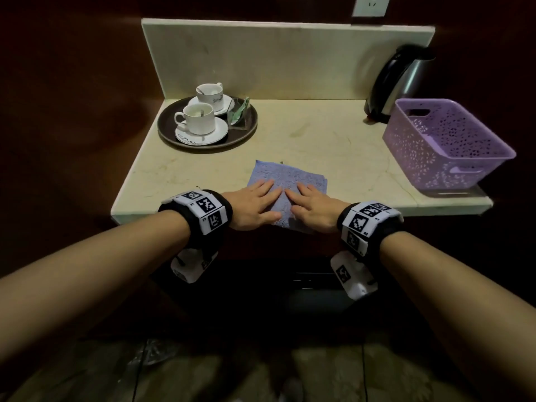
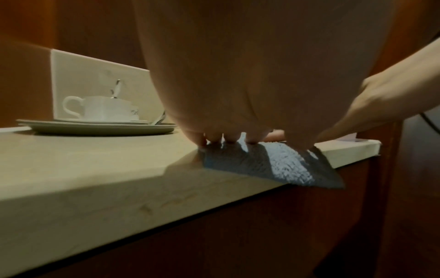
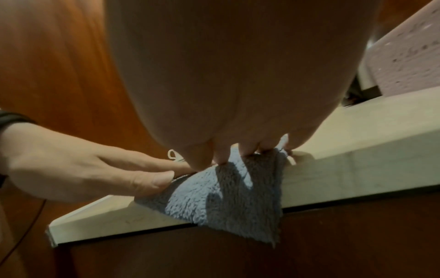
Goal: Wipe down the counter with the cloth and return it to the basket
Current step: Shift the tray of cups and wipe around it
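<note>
Both the left hand [image 1: 255, 204] and the right hand [image 1: 311, 208] lie flat with straight fingers on the blue cloth [image 1: 290, 178], gripping nothing, at the counter's [image 1: 333, 146] front edge, well apart from the purple basket [image 1: 446, 166].

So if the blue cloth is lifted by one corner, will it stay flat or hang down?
Probably hang: the cloth already droops over the counter edge where unsupported. Its fluffy pile suggests it is light and soft. Under both flat hands, left and right, it likely drags rather than slides freely.
</note>
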{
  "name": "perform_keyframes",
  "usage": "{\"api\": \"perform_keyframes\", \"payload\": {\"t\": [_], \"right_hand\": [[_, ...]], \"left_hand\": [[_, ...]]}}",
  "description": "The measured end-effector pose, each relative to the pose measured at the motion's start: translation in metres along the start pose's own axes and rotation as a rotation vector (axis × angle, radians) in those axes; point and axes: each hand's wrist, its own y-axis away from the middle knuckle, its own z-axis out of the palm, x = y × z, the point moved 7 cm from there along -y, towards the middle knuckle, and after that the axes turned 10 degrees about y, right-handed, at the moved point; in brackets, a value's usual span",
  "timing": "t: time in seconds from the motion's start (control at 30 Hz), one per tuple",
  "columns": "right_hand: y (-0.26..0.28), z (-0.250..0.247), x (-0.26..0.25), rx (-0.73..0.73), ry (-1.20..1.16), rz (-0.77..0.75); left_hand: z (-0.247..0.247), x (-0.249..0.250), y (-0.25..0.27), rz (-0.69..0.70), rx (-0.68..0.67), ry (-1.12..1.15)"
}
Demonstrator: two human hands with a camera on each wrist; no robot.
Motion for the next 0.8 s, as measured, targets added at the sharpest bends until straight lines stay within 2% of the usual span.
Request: {"api": "perform_keyframes", "payload": {"t": [0.23,0.5,0.6,0.73,0.8], "right_hand": [[0.031,-0.001,0.065,-0.036,-0.07,0.129],[0.034,-0.003,0.152,-0.086,-0.088,0.179],[0.022,-0.009,0.18,-0.101,0.01,0.161],[0.004,-0.017,0.2,-0.107,0.068,0.111],[-0.006,-0.023,0.202,-0.093,0.089,0.08]], "left_hand": [[-0.001,0.062,-0.038,0.114,-0.069,-0.05],[-0.013,0.116,-0.105,0.118,-0.116,-0.097],[-0.03,0.138,-0.13,0.101,-0.045,-0.057],[-0.052,0.159,-0.156,0.079,0.207,-0.063],[-0.053,0.163,-0.167,0.082,0.238,-0.022]]}}
